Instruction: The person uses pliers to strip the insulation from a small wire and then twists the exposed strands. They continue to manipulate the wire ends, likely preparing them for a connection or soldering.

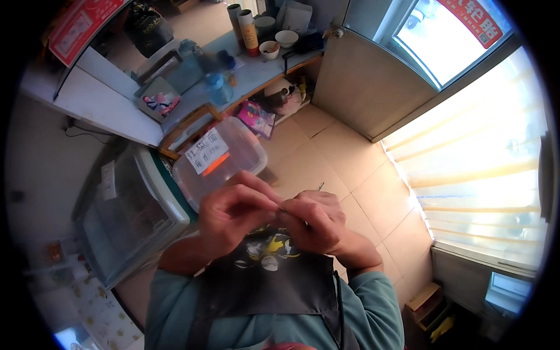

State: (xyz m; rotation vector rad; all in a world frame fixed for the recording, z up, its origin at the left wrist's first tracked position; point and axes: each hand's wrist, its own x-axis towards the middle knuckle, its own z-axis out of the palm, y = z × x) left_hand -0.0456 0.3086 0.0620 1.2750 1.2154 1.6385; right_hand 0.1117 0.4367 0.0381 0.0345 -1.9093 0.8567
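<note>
In front of my chest, above the dark apron (251, 286), my two hands meet fingertip to fingertip. My left hand (236, 211) is closed in a pinch, with its thumb and forefinger pressed together. Touching it, my right hand (313, 219) is closed too, its fingers curled. A thin, small-tipped object (320, 186) sticks out beyond the right hand's knuckles; its kind is too small to tell. Whatever lies between the fingertips is hidden. Just beyond the left hand stands a translucent plastic bin (248, 140) with a handwritten paper label (206, 151).
A glass-topped chest cabinet (131, 210) stands at the left. Behind the bin are a wooden chair (189, 125) and a counter (192, 96) with bowls, a spray can (248, 34) and a blue jug (219, 87). A door (361, 76) and curtained window (484, 169) bound the tiled floor (332, 157).
</note>
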